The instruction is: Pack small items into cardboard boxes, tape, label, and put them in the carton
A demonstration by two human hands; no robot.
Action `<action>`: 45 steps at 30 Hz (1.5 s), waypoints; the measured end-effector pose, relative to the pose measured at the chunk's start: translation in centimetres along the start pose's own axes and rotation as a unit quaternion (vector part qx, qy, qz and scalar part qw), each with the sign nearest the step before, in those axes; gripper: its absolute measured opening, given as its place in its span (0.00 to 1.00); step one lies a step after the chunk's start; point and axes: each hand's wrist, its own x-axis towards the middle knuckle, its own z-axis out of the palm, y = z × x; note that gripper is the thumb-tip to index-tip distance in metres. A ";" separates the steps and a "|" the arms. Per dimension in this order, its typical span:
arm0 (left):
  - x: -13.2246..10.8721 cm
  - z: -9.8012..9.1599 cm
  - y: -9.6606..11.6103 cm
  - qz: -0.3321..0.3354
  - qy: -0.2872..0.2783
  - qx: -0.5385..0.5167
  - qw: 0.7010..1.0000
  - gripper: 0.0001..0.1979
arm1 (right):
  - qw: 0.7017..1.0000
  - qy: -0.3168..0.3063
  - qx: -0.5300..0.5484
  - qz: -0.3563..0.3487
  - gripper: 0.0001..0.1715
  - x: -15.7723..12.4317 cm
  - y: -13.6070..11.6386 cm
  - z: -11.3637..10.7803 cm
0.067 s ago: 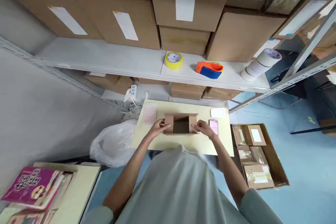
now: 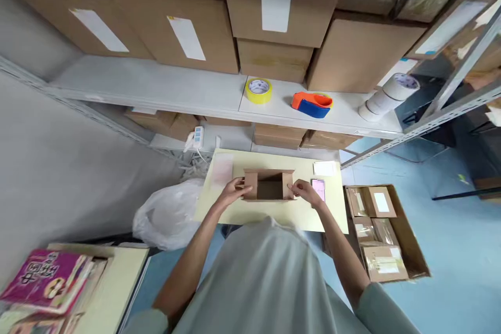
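A small open cardboard box stands on a pale yellow table below me. My left hand grips the box's left side flap, fingers curled round it. My right hand holds the right side flap the same way. The inside of the box looks dark and I cannot tell if anything lies in it. A pink phone lies just right of my right hand, and a white slip sits behind it.
A shelf behind the table carries a yellow tape roll, an orange and blue tape dispenser, white rolls and big cartons. A floor carton of packets is at right, a white plastic bag at left, books on a near table.
Both hands have shifted very slightly on the box flaps; the box stays in place.
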 end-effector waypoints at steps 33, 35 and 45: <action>-5.2 -2.3 2.8 0.134 -0.008 0.089 0.987 0.30 | 0.992 -0.021 0.030 -0.117 0.28 -5.4 -1.9 -2.3; -6.3 -2.6 3.1 0.154 -0.039 0.120 0.980 0.33 | 0.989 -0.048 0.011 -0.141 0.34 -5.9 -2.0 -2.4; -5.2 0.0 2.7 0.138 0.006 0.171 0.975 0.36 | 0.986 -0.027 -0.098 -0.135 0.27 -4.5 -3.2 -0.6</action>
